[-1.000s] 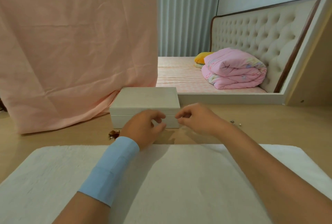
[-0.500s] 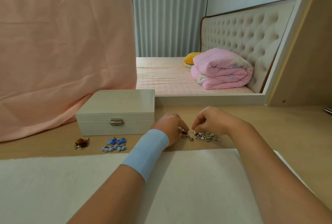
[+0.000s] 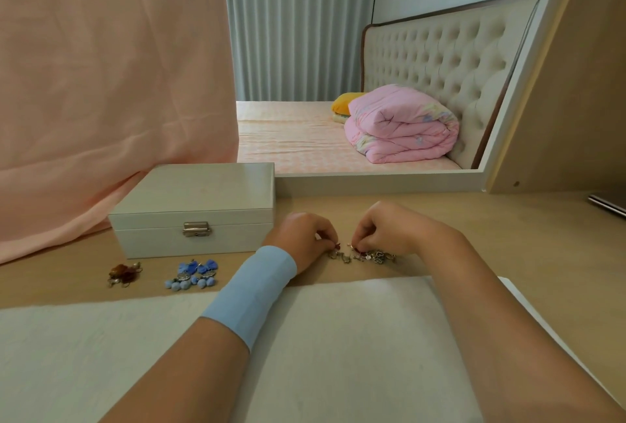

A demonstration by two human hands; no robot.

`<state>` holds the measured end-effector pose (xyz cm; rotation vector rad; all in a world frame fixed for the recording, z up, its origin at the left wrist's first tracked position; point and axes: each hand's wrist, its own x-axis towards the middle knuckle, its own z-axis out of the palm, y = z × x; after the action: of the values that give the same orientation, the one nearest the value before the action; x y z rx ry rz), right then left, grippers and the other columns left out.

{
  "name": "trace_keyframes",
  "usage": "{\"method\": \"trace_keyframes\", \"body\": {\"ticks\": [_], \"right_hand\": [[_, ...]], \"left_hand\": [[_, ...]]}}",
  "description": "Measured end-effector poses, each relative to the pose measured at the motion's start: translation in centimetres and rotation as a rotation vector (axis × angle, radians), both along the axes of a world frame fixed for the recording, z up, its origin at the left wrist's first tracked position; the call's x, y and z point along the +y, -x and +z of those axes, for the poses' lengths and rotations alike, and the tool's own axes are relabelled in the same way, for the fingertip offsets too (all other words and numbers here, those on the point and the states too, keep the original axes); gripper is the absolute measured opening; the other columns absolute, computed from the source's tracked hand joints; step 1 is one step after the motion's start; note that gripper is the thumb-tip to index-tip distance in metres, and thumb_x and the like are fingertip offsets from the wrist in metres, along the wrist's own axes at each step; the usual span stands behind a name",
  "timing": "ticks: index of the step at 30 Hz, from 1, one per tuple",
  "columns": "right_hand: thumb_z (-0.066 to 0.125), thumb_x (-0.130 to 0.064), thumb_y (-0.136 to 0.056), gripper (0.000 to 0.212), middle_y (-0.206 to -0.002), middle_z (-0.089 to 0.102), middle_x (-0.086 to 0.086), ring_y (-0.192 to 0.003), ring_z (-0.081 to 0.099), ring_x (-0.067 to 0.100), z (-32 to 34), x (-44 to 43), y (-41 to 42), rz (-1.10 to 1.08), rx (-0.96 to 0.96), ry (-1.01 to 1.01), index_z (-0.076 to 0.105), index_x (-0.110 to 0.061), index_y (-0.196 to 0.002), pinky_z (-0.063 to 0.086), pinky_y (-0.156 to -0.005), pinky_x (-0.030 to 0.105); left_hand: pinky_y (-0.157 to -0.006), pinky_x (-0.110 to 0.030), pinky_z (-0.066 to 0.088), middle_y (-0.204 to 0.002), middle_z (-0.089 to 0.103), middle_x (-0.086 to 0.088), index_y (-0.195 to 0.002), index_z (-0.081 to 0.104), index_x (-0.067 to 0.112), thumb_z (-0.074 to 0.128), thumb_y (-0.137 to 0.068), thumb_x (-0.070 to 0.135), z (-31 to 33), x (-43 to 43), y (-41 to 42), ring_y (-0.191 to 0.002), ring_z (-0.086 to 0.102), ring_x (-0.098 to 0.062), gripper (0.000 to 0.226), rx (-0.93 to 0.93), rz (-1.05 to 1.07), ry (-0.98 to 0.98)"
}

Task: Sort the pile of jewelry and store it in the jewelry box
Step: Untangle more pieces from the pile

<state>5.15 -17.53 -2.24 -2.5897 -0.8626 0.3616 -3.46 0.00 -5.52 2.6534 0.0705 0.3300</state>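
A white jewelry box with a metal clasp stands closed on the wooden desk, left of centre. In front of it lie a brown piece and a group of blue earrings. To the right of the box sits a small pile of silvery jewelry. My left hand, with a blue band on its wrist, pinches a small red piece at the pile's left edge. My right hand pinches another small piece on top of the pile. What lies under the fingers is hidden.
A white cloth mat covers the near part of the desk. A pink fabric sheet hangs behind the box. A mirror reflects a bed. A dark flat object lies at the far right edge.
A second ago both hands were at the front of the box; they moved right to the jewelry pile, and my view turned right too. Since half a second ago they have barely shifted.
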Motion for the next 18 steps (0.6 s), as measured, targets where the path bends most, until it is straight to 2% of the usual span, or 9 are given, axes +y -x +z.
{"method": "trace_keyframes", "body": {"ticks": [3,5,8,10,14,18], "right_hand": [[0.078,-0.019,-0.084,0.013,-0.08,0.075,-0.017,-0.083,0.069,0.004,-0.16,0.12,0.0,-0.011,-0.018,-0.028,0.08,-0.031,-0.078,0.057,-0.083,0.03],[0.076,-0.02,-0.087,0.016,-0.08,0.074,-0.016,-0.079,0.067,0.001,-0.01,0.06,-0.03,-0.032,-0.034,-0.103,0.078,-0.032,-0.076,0.053,-0.076,0.025],[0.072,-0.018,-0.09,0.018,-0.078,0.073,-0.012,-0.056,0.062,-0.003,0.15,0.0,-0.08,-0.051,-0.036,-0.228,0.074,-0.028,-0.075,0.047,-0.063,0.022],[0.068,-0.013,-0.092,0.018,-0.077,0.074,-0.006,-0.046,0.058,0.004,0.07,0.08,0.03,-0.06,-0.005,-0.329,0.073,-0.024,-0.078,0.047,-0.057,0.024],[0.06,-0.007,-0.095,0.024,-0.076,0.068,-0.001,-0.054,0.058,0.014,0.24,0.12,0.48,-0.051,0.112,-0.468,0.077,-0.023,-0.09,0.045,-0.048,0.023],[0.062,-0.005,-0.096,0.023,-0.089,0.072,0.01,-0.067,0.06,0.022,0.56,-0.22,0.75,0.019,0.27,-0.52,0.08,-0.02,-0.097,0.05,-0.046,0.026]], "left_hand": [[-0.084,-0.03,0.051,-0.096,0.065,0.015,-0.083,0.073,0.035,0.067,-0.089,0.03,-0.14,-0.08,-0.11,-0.09,0.058,-0.009,0.01,-0.038,0.025,0.072],[-0.081,-0.028,0.051,-0.092,0.067,0.016,-0.082,0.072,0.034,0.068,-0.089,0.029,-0.17,-0.2,-0.14,-0.084,0.061,-0.007,0.01,-0.045,0.032,0.179],[-0.078,-0.027,0.053,-0.087,0.069,0.011,-0.085,0.071,0.029,0.068,-0.091,0.027,-0.14,-0.38,-0.14,-0.076,0.066,-0.009,0.006,-0.062,0.022,0.348],[-0.074,-0.023,0.052,-0.086,0.071,0.007,-0.088,0.07,0.023,0.067,-0.092,0.025,-0.04,-0.51,-0.07,-0.073,0.068,-0.009,0.006,-0.071,0.018,0.457],[-0.068,-0.021,0.05,-0.086,0.076,0.003,-0.091,0.071,0.017,0.066,-0.093,0.022,-0.04,-0.7,-0.02,-0.071,0.07,-0.008,0.008,-0.06,0.005,0.629],[-0.069,-0.024,0.055,-0.085,0.076,0.003,-0.094,0.071,0.015,0.066,-0.093,0.022,0.01,-0.93,0.06,-0.072,0.071,-0.008,0.009,-0.045,0.014,0.725]]}}
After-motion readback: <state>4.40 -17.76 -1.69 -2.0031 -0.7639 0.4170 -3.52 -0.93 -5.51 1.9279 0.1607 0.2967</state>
